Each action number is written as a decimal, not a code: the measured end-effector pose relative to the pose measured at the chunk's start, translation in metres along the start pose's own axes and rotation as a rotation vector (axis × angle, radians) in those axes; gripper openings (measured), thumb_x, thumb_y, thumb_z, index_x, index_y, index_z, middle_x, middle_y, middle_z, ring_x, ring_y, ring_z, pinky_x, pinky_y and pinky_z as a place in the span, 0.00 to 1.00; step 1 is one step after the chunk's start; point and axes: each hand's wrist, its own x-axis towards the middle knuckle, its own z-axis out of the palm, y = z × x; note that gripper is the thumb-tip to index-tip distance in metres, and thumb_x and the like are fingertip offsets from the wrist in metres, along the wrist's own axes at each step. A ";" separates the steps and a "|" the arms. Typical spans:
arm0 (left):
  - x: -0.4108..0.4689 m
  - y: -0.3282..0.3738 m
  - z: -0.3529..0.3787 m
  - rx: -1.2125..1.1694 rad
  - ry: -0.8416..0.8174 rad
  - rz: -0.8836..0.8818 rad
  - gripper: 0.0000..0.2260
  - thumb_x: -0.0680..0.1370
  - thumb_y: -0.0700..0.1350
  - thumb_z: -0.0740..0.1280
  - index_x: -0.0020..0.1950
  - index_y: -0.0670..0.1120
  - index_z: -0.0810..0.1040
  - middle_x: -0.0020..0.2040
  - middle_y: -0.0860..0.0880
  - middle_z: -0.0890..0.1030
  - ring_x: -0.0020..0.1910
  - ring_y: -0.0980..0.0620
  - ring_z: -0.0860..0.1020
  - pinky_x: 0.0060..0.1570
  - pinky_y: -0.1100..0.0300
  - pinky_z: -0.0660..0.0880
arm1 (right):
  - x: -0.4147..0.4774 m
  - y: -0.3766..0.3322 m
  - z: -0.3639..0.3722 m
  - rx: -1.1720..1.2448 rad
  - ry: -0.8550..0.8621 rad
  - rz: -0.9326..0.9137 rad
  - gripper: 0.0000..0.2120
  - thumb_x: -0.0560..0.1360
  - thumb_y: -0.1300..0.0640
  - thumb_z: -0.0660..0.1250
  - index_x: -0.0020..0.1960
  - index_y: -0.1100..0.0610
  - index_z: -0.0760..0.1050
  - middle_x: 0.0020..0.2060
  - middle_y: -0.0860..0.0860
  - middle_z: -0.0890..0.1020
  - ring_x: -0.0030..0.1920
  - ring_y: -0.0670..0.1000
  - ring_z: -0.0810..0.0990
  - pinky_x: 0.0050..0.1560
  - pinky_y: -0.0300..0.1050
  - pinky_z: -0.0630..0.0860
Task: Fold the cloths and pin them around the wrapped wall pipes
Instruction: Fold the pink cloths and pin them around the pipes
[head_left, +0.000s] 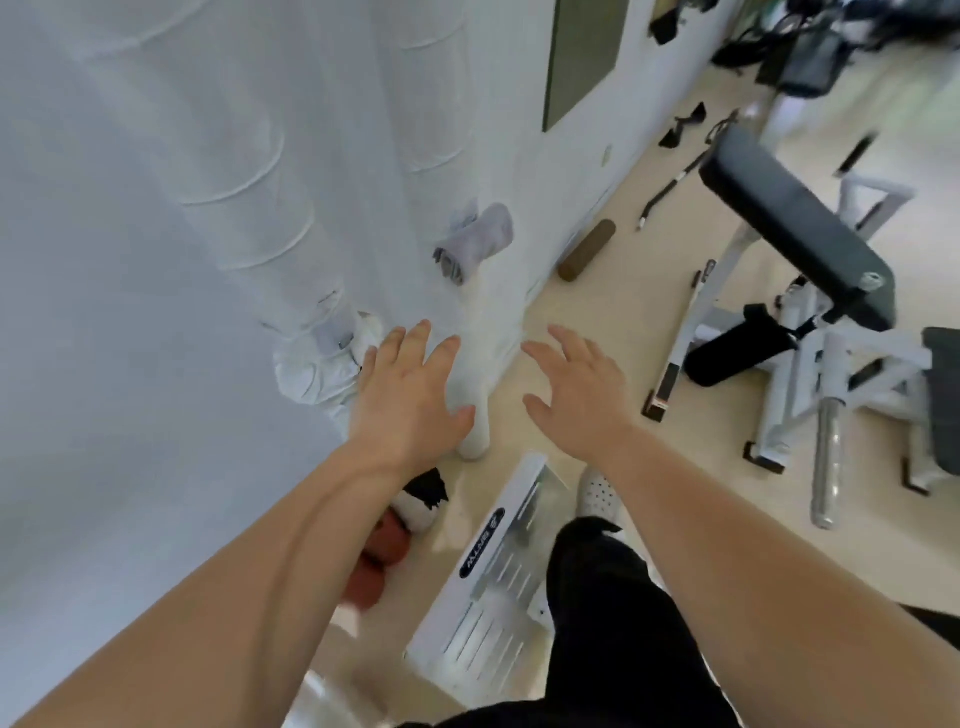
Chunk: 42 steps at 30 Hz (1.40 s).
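Two white wrapped pipes run down the wall: a near one (244, 208) and a farther one (441, 104). A white cloth (319, 364) is bundled around the near pipe low down, held by a small clip. A grey folded cloth (475, 241) is wrapped around the farther pipe. My left hand (410, 389) is open with fingers spread, just right of the white cloth, its fingertips close to it. My right hand (576, 387) is open too, empty, hovering above the floor to the right of the pipes.
A white metal panel (498, 561) leans on the floor below my hands. Brown balls (382, 545) and a black-and-white item (423, 499) lie at the wall's foot. A weight bench (795, 228) stands right. A brown foam roller (587, 249) lies by the skirting.
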 end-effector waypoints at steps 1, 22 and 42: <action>-0.010 0.003 -0.002 -0.008 -0.011 0.030 0.36 0.77 0.61 0.66 0.81 0.54 0.57 0.82 0.45 0.54 0.81 0.41 0.51 0.79 0.43 0.51 | -0.019 -0.002 -0.001 -0.015 -0.001 0.026 0.31 0.78 0.44 0.63 0.79 0.44 0.58 0.81 0.51 0.53 0.79 0.57 0.55 0.76 0.57 0.59; -0.155 0.292 0.143 0.126 -0.540 0.541 0.35 0.78 0.61 0.65 0.81 0.55 0.55 0.83 0.47 0.53 0.80 0.45 0.53 0.77 0.49 0.52 | -0.372 0.219 0.081 0.110 -0.247 0.681 0.28 0.77 0.44 0.63 0.75 0.46 0.63 0.79 0.52 0.58 0.78 0.58 0.54 0.76 0.62 0.54; -0.222 0.509 0.276 -0.427 -0.904 0.271 0.26 0.79 0.46 0.68 0.77 0.49 0.67 0.69 0.48 0.74 0.59 0.49 0.73 0.55 0.60 0.67 | -0.488 0.415 0.113 -0.025 -0.323 0.698 0.25 0.83 0.53 0.49 0.80 0.52 0.59 0.82 0.51 0.45 0.81 0.58 0.41 0.77 0.66 0.42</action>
